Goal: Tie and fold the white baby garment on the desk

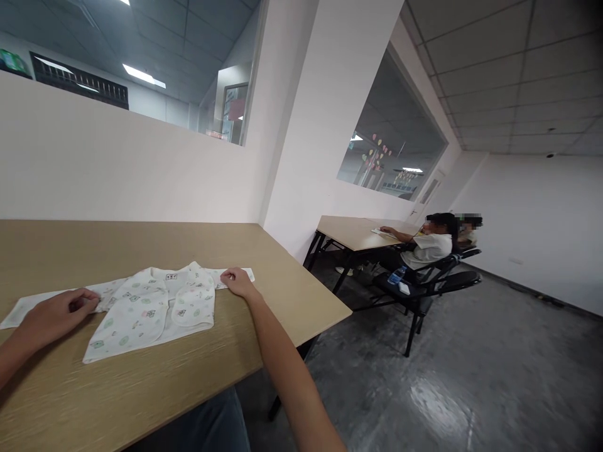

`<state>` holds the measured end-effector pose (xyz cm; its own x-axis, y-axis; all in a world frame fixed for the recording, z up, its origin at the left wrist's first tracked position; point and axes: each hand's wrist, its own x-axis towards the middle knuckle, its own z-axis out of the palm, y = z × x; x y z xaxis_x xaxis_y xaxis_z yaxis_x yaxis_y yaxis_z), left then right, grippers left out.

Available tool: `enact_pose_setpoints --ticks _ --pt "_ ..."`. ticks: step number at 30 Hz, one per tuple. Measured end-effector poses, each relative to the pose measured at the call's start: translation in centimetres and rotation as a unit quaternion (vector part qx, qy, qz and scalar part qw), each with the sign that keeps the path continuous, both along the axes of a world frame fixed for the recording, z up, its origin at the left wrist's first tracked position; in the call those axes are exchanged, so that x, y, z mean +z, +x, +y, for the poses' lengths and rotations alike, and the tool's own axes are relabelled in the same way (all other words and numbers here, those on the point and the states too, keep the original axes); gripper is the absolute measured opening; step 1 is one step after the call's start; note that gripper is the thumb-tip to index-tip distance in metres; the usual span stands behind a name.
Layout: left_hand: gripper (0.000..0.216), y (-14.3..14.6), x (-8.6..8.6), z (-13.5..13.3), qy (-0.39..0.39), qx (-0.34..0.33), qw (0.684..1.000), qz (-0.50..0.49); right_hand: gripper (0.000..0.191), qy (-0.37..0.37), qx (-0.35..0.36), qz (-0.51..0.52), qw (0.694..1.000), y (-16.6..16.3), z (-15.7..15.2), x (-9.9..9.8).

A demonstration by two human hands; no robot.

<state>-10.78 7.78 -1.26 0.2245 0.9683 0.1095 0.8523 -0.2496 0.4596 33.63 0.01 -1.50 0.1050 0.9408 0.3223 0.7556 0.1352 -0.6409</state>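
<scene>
A white baby shirt (136, 314) with small green and dark prints lies spread on the wooden table, its neckline toward the wall and its front edges slightly apart. My left hand (61, 317) is at the sleeve on the left, thumb and fingertips closed together on the cloth. White cloth stretches beyond that hand toward the table's left side. On the other side, my right hand (239, 282) rests on the right sleeve with its fingers curled in and pinching the fabric; the sleeve's end shows just past the knuckles.
The light wooden table (155, 395) meets a white wall, with its right corner near my right forearm. Farther right, people sit at a second table (351, 233). A black chair (417, 292) holds a water bottle (397, 274) and a small white object. Grey floor lies between.
</scene>
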Motion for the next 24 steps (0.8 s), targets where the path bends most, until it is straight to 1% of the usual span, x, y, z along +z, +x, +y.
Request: enact_pose_setpoints --ticks 7,15,24 --pt "0.056 -0.14 -0.03 0.09 -0.025 0.005 1.0 0.016 0.01 -0.002 0.001 0.002 1.0 0.01 0.11 -0.06" --pt "0.055 -0.25 -0.23 0.33 -0.015 -0.005 1.0 0.023 0.01 -0.005 -0.008 0.0 1.0 -0.01 0.26 -0.13" --pt "0.052 -0.14 -0.08 -0.06 -0.009 -0.011 1.0 0.017 0.011 -0.005 -0.003 0.011 1.0 0.0 0.14 -0.14"
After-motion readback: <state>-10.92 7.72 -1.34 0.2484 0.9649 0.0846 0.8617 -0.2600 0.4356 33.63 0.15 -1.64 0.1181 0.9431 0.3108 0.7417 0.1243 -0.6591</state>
